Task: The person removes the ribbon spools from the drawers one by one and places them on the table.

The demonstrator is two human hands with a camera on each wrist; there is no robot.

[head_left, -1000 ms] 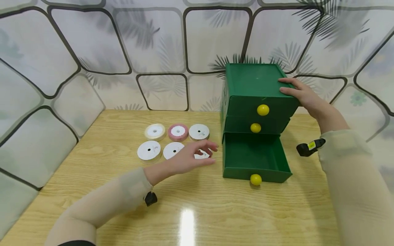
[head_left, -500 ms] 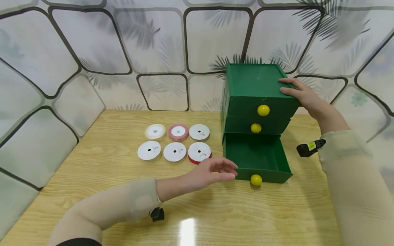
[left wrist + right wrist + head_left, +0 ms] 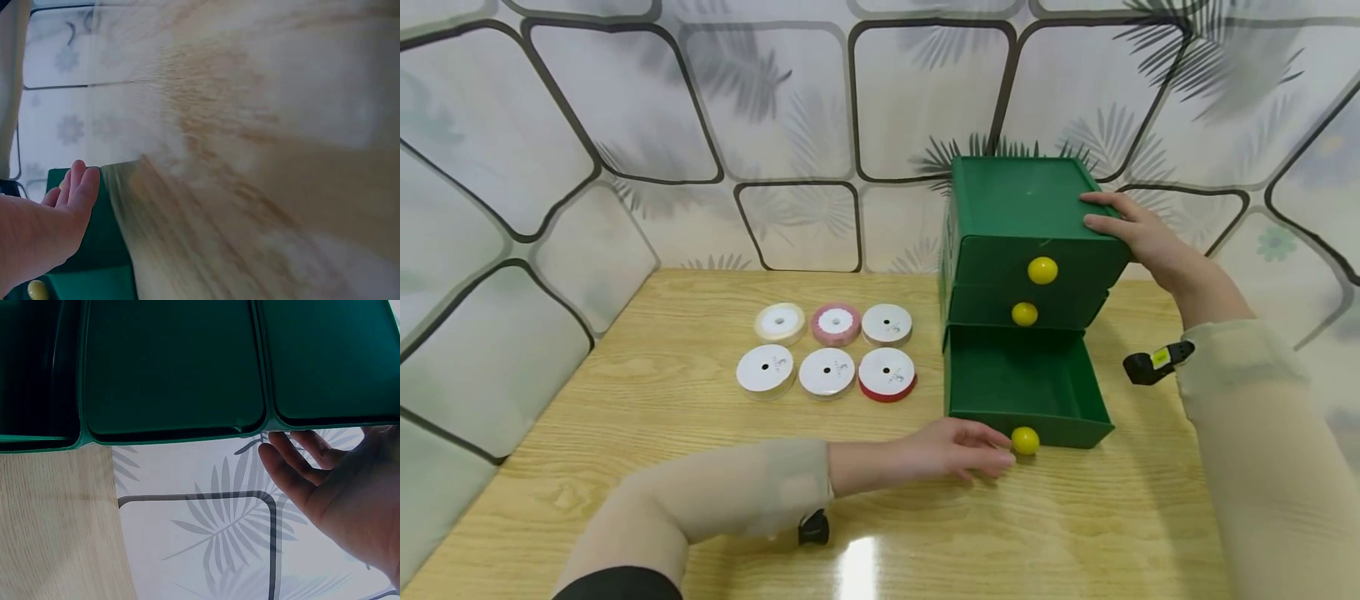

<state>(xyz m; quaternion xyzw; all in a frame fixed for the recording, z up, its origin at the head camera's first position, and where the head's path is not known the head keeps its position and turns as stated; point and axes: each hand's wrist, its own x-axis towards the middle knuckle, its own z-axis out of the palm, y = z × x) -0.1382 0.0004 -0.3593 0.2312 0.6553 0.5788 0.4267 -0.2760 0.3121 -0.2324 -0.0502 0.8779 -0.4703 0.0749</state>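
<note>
A green drawer cabinet (image 3: 1022,200) with three yellow knobs stands on the table at the right. Its bottom drawer (image 3: 1022,375) is pulled out with nothing inside; the upper two are closed. My left hand (image 3: 958,450) is in front of that drawer, fingers loosely bent and holding nothing, fingertips right at the bottom yellow knob (image 3: 1026,441). In the left wrist view the same hand (image 3: 56,219) overlaps the green cabinet. My right hand (image 3: 1146,233) rests on the cabinet's upper right edge. Its fingers (image 3: 287,472) lie fairly straight along the side in the right wrist view.
Left of the cabinet lie several ribbon spools in two rows, among them a pink spool (image 3: 835,323), a cream one (image 3: 779,322) and a red one (image 3: 887,373). The wood-grain table (image 3: 700,400) meets a patterned wall (image 3: 790,225) behind.
My left hand has moved right and toward me, from over the spools to the bottom drawer's knob, uncovering the red spool. The right hand has stayed on the cabinet.
</note>
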